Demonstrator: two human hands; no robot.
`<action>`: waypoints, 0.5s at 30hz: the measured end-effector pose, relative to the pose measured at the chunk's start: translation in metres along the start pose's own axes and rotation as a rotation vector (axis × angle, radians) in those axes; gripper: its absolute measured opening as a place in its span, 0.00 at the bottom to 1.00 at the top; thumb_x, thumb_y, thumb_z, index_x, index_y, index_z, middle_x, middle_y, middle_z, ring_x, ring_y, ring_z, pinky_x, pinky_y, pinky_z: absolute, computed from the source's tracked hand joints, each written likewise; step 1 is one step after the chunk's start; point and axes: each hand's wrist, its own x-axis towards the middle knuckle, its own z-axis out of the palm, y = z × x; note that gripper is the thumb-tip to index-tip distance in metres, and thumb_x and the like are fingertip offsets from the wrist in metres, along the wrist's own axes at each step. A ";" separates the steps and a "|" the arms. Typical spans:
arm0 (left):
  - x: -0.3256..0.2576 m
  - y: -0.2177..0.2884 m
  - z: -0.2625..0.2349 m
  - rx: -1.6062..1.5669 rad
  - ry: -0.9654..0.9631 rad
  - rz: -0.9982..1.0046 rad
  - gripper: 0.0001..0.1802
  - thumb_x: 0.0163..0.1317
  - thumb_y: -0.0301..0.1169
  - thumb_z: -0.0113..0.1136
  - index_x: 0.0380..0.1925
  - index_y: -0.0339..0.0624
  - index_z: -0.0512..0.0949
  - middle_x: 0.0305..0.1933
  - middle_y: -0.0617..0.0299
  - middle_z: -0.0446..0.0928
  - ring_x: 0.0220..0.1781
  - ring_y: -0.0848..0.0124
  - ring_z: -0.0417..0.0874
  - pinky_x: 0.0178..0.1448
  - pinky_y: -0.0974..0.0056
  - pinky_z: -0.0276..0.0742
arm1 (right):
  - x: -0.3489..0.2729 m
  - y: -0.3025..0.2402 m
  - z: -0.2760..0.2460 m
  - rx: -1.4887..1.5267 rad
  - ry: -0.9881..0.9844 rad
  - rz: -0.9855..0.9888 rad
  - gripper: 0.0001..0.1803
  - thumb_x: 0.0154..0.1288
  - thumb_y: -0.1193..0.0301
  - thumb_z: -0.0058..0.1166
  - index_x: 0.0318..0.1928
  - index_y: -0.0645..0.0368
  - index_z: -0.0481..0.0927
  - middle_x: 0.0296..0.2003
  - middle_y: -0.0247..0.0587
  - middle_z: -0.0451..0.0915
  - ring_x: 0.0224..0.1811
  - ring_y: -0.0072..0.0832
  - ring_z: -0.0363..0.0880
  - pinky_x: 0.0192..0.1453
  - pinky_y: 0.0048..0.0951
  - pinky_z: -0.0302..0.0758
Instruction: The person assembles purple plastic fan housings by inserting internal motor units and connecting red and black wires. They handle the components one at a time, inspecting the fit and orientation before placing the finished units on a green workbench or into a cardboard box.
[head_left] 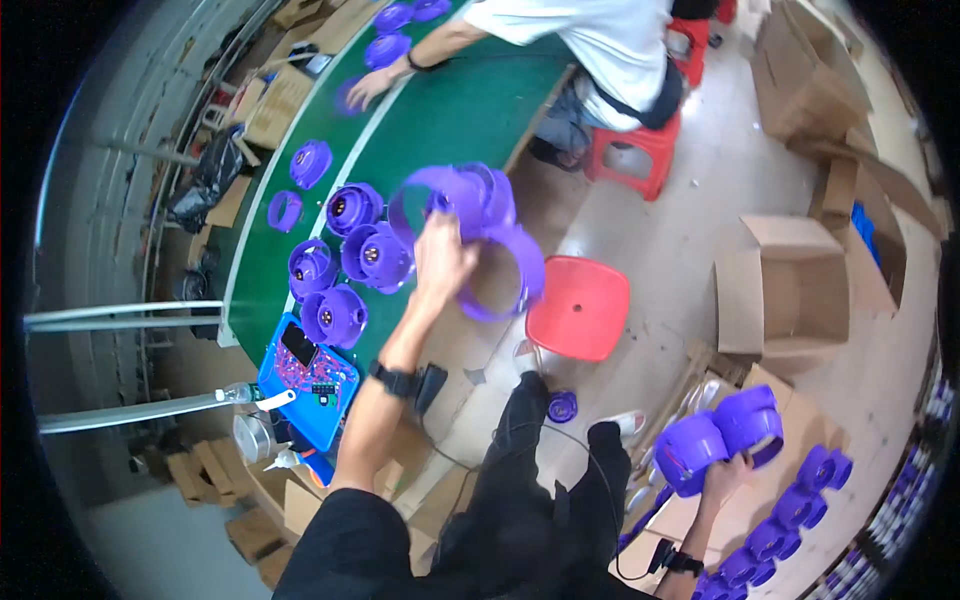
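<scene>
My left hand [443,258] is raised over the edge of the green worktable, its fingers closed round purple ring-shaped plastic housings [518,272]. These are slightly blurred, and how many are gripped I cannot tell. Low on the right, my right hand [724,478] grips a pair of purple round plastic housings [692,450] side by side. Below them, rows of similar purple housings [768,538] stand on cardboard. On the table beside my left hand sit several more purple housings [376,256], some with small metal parts showing inside.
A blue tray [340,424] with small parts lies at the table's near end. A red stool [578,308] stands ahead of my legs. An open cardboard box [790,280] is at the right. A seated co-worker [610,50] reaches across the table. One purple piece [563,405] lies on the floor.
</scene>
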 end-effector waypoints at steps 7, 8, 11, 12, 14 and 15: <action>0.124 -0.179 0.052 0.307 -0.093 -0.239 0.08 0.50 0.26 0.64 0.31 0.37 0.86 0.43 0.48 0.84 0.51 0.51 0.83 0.52 0.50 0.83 | 0.184 -0.273 0.156 0.107 -0.128 -0.702 0.10 0.34 0.76 0.56 0.25 0.64 0.77 0.24 0.49 0.78 0.33 0.49 0.77 0.51 0.47 0.71; 0.127 -0.197 0.051 0.331 -0.142 -0.278 0.08 0.51 0.24 0.63 0.32 0.40 0.86 0.43 0.49 0.85 0.53 0.51 0.83 0.52 0.50 0.83 | 0.207 -0.319 0.172 0.075 -0.226 -0.797 0.12 0.34 0.75 0.56 0.27 0.64 0.79 0.24 0.49 0.78 0.33 0.49 0.77 0.52 0.47 0.71; 0.136 -0.240 0.039 0.349 -0.108 -0.333 0.08 0.52 0.24 0.62 0.32 0.41 0.86 0.43 0.50 0.85 0.53 0.51 0.83 0.52 0.50 0.83 | 0.262 -0.435 0.225 0.079 -0.246 -1.116 0.20 0.36 0.74 0.56 0.37 0.60 0.84 0.23 0.46 0.77 0.35 0.40 0.78 0.55 0.43 0.70; 0.140 -0.249 0.033 0.323 -0.147 -0.315 0.10 0.53 0.24 0.61 0.36 0.41 0.85 0.43 0.48 0.84 0.54 0.51 0.82 0.53 0.49 0.81 | 0.278 -0.461 0.247 0.054 -0.268 -1.180 0.17 0.37 0.73 0.56 0.34 0.58 0.84 0.22 0.45 0.77 0.32 0.39 0.79 0.55 0.44 0.69; 0.124 -0.281 0.016 0.264 -0.179 -0.390 0.14 0.52 0.28 0.65 0.41 0.39 0.82 0.43 0.46 0.84 0.53 0.49 0.82 0.55 0.48 0.80 | 0.292 -0.521 0.321 0.053 -0.255 -1.407 0.09 0.38 0.72 0.57 0.27 0.55 0.81 0.19 0.45 0.78 0.27 0.41 0.79 0.55 0.42 0.69; 0.140 -0.268 0.012 0.168 -0.190 -0.334 0.18 0.51 0.30 0.67 0.43 0.38 0.80 0.43 0.45 0.83 0.53 0.48 0.82 0.56 0.48 0.80 | 0.314 -0.526 0.326 -0.112 -0.279 -1.427 0.05 0.40 0.71 0.58 0.23 0.54 0.80 0.20 0.45 0.78 0.28 0.40 0.80 0.54 0.42 0.69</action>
